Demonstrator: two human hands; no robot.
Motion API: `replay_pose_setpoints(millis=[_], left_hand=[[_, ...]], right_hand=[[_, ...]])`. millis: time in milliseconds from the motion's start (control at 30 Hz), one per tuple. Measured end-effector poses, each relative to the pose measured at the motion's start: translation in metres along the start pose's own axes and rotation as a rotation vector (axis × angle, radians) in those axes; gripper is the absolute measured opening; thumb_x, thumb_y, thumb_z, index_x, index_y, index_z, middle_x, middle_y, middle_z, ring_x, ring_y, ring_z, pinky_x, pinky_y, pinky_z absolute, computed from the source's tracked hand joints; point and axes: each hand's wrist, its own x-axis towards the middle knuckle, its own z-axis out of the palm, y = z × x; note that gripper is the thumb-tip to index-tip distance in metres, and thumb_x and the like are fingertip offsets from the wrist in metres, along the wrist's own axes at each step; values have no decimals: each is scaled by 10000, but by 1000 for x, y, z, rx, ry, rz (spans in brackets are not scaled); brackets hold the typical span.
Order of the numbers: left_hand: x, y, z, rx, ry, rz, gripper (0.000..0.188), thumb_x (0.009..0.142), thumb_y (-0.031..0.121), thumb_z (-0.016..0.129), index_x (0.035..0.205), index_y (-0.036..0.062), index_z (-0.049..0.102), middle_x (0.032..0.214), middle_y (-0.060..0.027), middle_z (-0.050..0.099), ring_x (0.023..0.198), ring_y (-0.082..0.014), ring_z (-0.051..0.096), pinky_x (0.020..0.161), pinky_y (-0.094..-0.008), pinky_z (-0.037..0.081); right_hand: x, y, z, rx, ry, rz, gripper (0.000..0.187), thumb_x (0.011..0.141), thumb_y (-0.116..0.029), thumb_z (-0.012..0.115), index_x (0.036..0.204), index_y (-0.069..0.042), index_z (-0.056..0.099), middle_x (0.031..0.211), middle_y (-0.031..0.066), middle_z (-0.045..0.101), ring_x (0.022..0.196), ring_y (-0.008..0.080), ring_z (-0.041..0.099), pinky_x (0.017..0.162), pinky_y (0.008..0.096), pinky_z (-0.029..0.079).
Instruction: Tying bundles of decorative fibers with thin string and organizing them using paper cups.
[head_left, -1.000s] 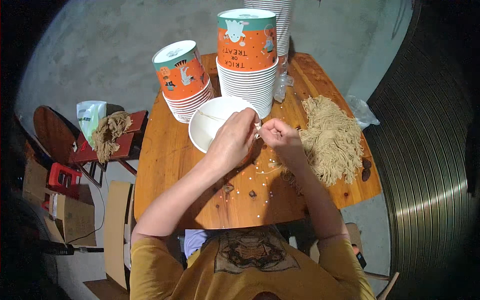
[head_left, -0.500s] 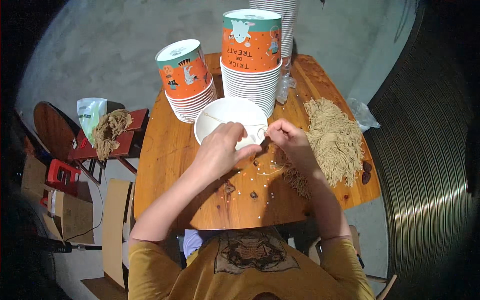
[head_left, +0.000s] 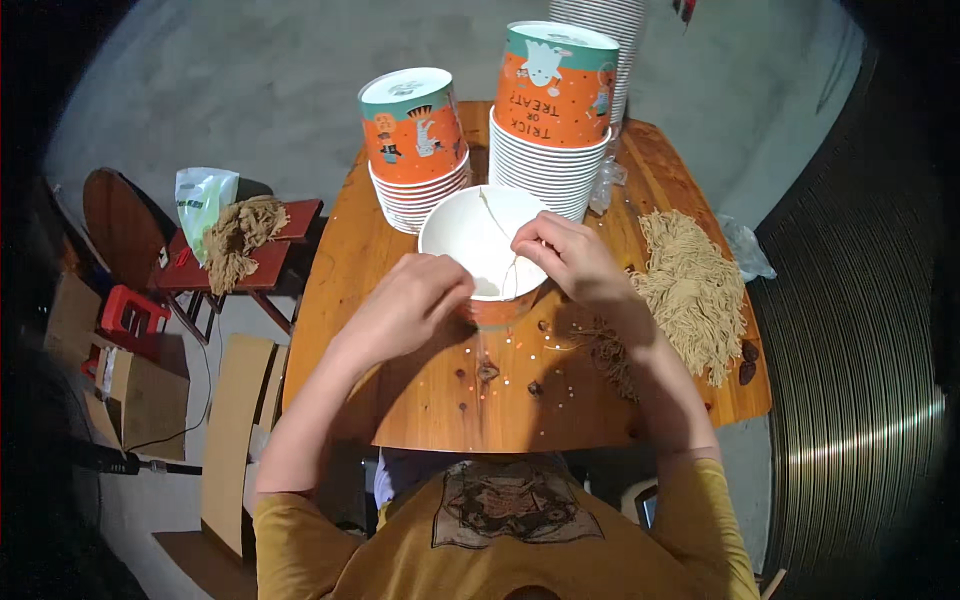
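A white-lined paper bucket (head_left: 470, 235) with an orange outside stands in the middle of the wooden table (head_left: 400, 400). My left hand (head_left: 405, 305) grips its near rim. My right hand (head_left: 570, 255) is over the right rim, fingers pinched on a thin tan string (head_left: 503, 250) that runs across the bucket's inside. A heap of the same tan strings (head_left: 690, 290) lies to the right of my right hand.
Two stacks of orange-and-teal paper buckets (head_left: 415, 145) (head_left: 555, 110) stand behind the open one. Small dark bits (head_left: 535, 385) dot the table. To the left are a red stool (head_left: 250, 265) with a string bundle and bag, and cardboard (head_left: 235, 440) on the floor.
My hands have spread apart and dropped to the bucket's rim. The right hand now draws a string across the bucket, which has come closer to me.
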Motion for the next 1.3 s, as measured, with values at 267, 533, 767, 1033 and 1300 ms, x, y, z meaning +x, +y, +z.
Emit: replay_pose_setpoints(millis=[267, 533, 767, 1033, 1300], left_hand=[[44, 6, 32, -179, 102, -460, 312, 902, 295, 563, 901, -5, 647, 709, -172, 641, 678, -243, 649, 627, -370, 484], [44, 12, 30, -140, -5, -530, 251, 862, 268, 525, 878, 64, 672, 741, -141, 654, 699, -267, 651, 648, -376, 495], [24, 6, 20, -14, -69, -223, 201, 820, 226, 526, 764, 60, 624, 660, -109, 605, 720, -222, 568, 891, -351, 365], [-1, 4, 24, -165, 137, -208, 151, 841, 162, 532, 779, 30, 570, 732, -84, 599, 747, -216, 540, 883, -350, 356], [1, -3, 25, -166, 119, -94, 70, 819, 92, 582, 826, 25, 564, 748, -91, 574, 786, -236, 562, 887, -373, 384]], right_hand=[[15, -7, 12, 50, -30, 125, 161, 897, -163, 544, 905, -11, 599, 842, 124, 628, 773, 265, 618, 701, 338, 480], [15, 5, 19, -122, 34, 21, 139, 882, -139, 561, 872, -2, 585, 780, 134, 599, 731, 275, 597, 677, 345, 472], [33, 20, 21, -240, -69, -28, 146, 860, -154, 565, 870, -12, 597, 829, 150, 615, 782, 325, 602, 695, 388, 479], [43, 20, 35, -215, -220, 160, 181, 850, -222, 523, 836, -55, 594, 813, 164, 628, 786, 341, 607, 689, 418, 470], [53, 25, 38, -189, -195, 165, 217, 874, -222, 527, 910, -31, 623, 834, 184, 631, 786, 357, 615, 686, 411, 478]])
